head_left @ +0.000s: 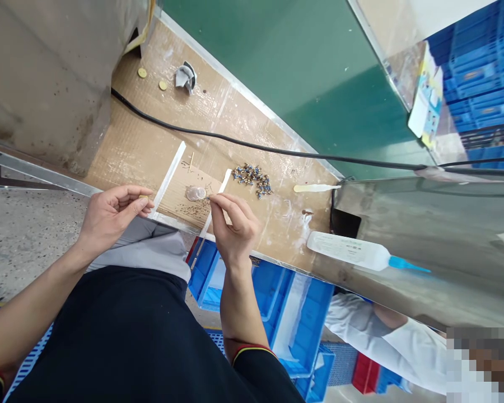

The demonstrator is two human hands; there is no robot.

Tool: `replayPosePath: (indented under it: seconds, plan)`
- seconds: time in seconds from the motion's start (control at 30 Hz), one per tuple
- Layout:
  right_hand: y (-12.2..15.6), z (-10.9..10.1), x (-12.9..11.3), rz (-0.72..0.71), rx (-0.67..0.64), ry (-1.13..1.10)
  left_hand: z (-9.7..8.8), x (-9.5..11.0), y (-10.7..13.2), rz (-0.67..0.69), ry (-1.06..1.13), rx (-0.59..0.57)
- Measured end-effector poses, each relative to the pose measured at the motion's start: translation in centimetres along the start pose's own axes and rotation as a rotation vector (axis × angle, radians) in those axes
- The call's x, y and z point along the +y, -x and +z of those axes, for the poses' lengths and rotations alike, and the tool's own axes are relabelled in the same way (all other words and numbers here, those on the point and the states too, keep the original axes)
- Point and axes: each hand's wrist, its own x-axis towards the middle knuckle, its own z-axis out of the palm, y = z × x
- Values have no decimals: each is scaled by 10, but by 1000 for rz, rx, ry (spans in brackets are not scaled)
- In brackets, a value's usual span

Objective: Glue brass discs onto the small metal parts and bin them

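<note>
At the near edge of the cardboard-covered bench [218, 129], my left hand [113, 215] is closed in a pinch. A tiny yellowish bit shows at its fingertips, too small to name. My right hand [235, 224] pinches something small and thin beside a small clear dish [196, 193]; its kind cannot be made out. Both hands are apart. Tiny dark bits [197, 210] lie scattered around the dish, and a thin wooden stick [191, 162] lies behind it. To the right of the dish sits a pile of small blue and brass-coloured parts [252, 178].
A black cable [235, 145] crosses the bench. Farther back lie a crumpled grey cloth [186, 77] and yellow discs [163, 85]. Rightward are a pale flat stick [315, 188] and a white bottle with blue nozzle [348, 250]. Blue bins [273, 296] stand below; another person sits at right.
</note>
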Motion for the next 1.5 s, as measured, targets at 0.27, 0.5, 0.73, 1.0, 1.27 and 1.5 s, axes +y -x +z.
replayPosePath:
  seconds: [0.27,0.5,0.73,1.0,1.27,1.5]
  plan:
    - [-1,4,-5,100,35,-45,2,1,3,-50,28,-15]
    - [-1,2,-3,122,43,-39,3,-1,3,-52,36,-25]
    - [10,-9,-34,207,75,-312,22,6,23,-72,96,-141]
    - [21,1,-62,90,46,-375,32,21,38,43,-58,-191]
    - [19,2,-63,-12,14,-412,35,19,42,248,-206,-133]
    - [18,2,-64,-16,23,-438,34,20,43,356,-258,-127]
